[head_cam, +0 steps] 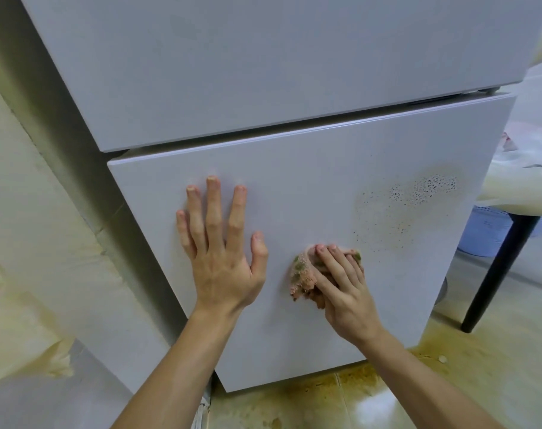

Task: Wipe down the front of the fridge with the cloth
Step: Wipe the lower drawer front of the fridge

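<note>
A white two-door fridge fills the view; its lower door (310, 181) faces me and the upper door (232, 63) is above it. My left hand (223, 243) lies flat on the lower door with fingers spread straight. My right hand (340, 283) presses a bunched pink cloth (302, 270) with green spots against the same door, fingers bent over it. A patch of rusty brown and dark specks (418, 199) marks the door to the upper right of the cloth.
A stained wall (31, 243) stands close on the left. At the right are a black table leg (498, 274), a pale blue bucket (486, 230) behind it and a white covering (526, 181) above. The tiled floor (340, 397) below has yellowish stains.
</note>
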Motion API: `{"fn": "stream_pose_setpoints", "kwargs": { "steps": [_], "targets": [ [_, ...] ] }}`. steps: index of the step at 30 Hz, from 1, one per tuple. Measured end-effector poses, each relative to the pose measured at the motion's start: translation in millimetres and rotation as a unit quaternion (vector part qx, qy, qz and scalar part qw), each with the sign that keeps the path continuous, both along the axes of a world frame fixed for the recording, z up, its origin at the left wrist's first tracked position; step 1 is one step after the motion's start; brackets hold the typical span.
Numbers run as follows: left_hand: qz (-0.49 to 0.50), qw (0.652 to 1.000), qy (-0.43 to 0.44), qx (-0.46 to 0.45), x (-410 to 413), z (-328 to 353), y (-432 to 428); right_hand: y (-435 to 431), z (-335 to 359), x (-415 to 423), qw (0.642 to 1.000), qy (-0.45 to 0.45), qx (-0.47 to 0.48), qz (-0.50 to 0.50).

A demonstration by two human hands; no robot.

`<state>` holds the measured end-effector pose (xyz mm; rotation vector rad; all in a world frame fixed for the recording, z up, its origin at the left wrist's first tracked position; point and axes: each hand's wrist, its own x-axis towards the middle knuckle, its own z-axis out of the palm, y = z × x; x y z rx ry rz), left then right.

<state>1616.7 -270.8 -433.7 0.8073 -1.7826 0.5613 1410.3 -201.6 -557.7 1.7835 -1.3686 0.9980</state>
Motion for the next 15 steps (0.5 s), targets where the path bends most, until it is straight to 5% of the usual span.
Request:
{"fn": "stream_pose_setpoints", "kwargs": {
  "steps": [8,15],
  "targets": [
    [-0.014,1.0,0.0,0.0,-27,7,9,-7,159,-23,0.971,-0.119,-0.209,-0.002],
    [0.006,1.0,0.0,-0.002,-37,11,6,-11,117,-21,0.965,-0.155,-0.207,-0.042]
  ]
}}
